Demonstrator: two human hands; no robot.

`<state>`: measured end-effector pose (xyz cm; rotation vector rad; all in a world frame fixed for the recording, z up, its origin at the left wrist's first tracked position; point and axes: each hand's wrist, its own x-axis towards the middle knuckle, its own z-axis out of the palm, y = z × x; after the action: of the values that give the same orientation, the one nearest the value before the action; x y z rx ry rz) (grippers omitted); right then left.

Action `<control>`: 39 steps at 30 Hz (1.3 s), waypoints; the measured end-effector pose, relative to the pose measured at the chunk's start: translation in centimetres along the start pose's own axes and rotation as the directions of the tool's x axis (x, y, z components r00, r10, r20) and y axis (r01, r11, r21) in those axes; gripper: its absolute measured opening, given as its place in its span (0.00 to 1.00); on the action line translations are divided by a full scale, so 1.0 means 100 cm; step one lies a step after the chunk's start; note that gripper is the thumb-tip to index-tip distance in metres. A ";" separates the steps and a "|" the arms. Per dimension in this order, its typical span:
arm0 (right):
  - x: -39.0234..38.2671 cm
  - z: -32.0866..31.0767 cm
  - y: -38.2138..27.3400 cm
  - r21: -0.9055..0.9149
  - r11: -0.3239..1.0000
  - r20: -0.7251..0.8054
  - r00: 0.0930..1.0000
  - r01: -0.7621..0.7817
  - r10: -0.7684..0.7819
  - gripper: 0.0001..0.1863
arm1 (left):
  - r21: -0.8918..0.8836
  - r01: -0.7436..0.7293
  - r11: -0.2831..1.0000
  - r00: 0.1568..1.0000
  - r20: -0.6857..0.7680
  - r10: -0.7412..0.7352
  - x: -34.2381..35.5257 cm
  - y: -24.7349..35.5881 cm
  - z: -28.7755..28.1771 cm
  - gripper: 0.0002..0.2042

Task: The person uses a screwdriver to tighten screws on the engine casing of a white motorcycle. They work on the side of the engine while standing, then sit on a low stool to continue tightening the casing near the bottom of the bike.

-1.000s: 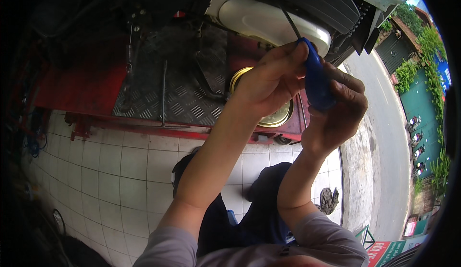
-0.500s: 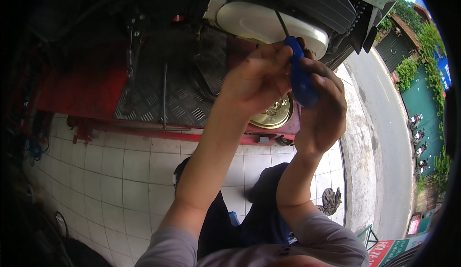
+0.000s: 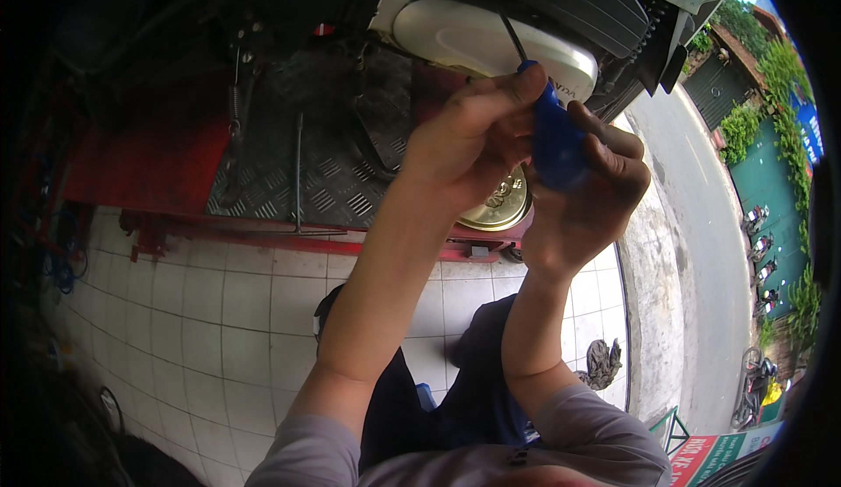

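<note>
A screwdriver (image 3: 557,147) with a blue handle and a dark shaft slants up to the underside of a motorbike, beside its silver engine casing (image 3: 491,36). Its tip disappears among the dark parts above the casing. My left hand (image 3: 477,128) is closed, with thumb and fingers at the neck of the handle where the shaft begins. Lower down, my right hand (image 3: 600,194) has its fingers curled round the thick end of the handle. The palm side of the right hand is partly blurred.
Below the bike is a red lift platform (image 3: 144,167) with a black tread plate (image 3: 337,185). A long thin metal tool (image 3: 300,172) lies on it. A round gold-coloured tin lid (image 3: 499,207) sits near my wrists. A crumpled dark rag (image 3: 603,364) lies on the tiled floor (image 3: 236,303); a road runs at right.
My right hand has turned round the handle and its fingers have shifted outward to the right. My left thumb has moved slightly. A motorbike with something yellow has appeared on the road.
</note>
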<state>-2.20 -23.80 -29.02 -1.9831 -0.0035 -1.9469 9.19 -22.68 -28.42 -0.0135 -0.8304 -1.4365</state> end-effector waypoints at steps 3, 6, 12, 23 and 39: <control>-0.001 0.000 0.002 0.067 0.998 -0.030 0.999 -0.009 0.011 0.27 | 0.043 -0.001 0.999 0.997 -0.073 0.004 0.000 0.001 0.006 0.11; -0.003 0.003 0.001 0.059 0.998 -0.072 0.997 -0.032 0.037 0.27 | 0.078 0.014 0.997 0.995 -0.101 -0.006 -0.001 0.001 0.010 0.11; -0.008 0.003 0.002 0.040 0.999 -0.206 0.978 -0.028 0.036 0.24 | 0.128 0.020 0.992 0.999 -0.030 -0.017 0.006 -0.005 0.005 0.12; 0.018 -0.027 0.012 -0.265 0.963 -0.016 0.999 0.038 -0.044 0.20 | 0.285 0.037 0.958 0.999 -0.002 -0.038 0.019 -0.027 -0.010 0.15; -0.011 -0.176 0.104 -0.417 0.784 -0.346 0.878 -0.460 0.331 0.15 | 0.855 0.346 -0.387 0.938 -0.325 0.122 0.030 -0.152 -0.173 0.10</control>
<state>-16.63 -37.69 -32.90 -1.7768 0.9950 -2.0158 4.22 -36.35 -46.57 1.7698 -1.6312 -0.2809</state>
